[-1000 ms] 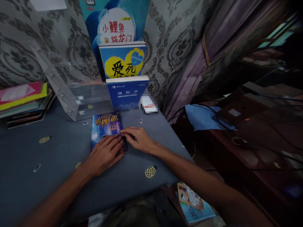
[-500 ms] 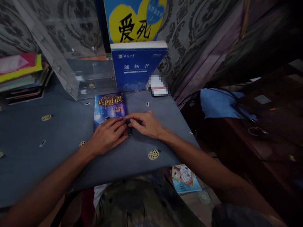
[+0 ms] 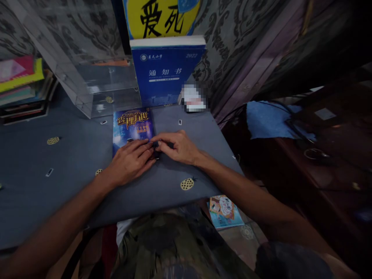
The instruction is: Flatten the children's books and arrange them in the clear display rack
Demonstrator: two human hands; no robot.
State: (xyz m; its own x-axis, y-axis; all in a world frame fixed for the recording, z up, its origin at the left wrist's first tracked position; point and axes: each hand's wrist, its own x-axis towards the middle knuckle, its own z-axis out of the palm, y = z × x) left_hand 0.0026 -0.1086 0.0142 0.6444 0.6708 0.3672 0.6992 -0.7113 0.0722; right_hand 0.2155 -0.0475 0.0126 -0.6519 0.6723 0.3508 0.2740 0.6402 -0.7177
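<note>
A blue and purple book (image 3: 132,123) with gold title lettering lies on the grey tablecloth (image 3: 72,155). My left hand (image 3: 130,159) rests palm down over its lower part, fingers stretched across the cover. At the book's lower right edge, my right hand (image 3: 176,146) has its thumb and index finger drawn together in a pinch, close by the left fingertips. A dark patch shows between the right thumb and index finger; whether it is shadow or an object I cannot tell. The left hand hides the book's lower cover.
A blue booklet (image 3: 167,75) stands upright behind the book, with a yellow and blue cover (image 3: 159,19) behind it. At left are a clear plastic rack (image 3: 84,91) and stacked books (image 3: 24,89). Another book (image 3: 225,211) lies below the table's front edge. A blue cloth (image 3: 267,120) is at right.
The view has shifted slightly, so the table and its objects sit a little higher in the picture. Both hands keep nearly the same pose at the book.
</note>
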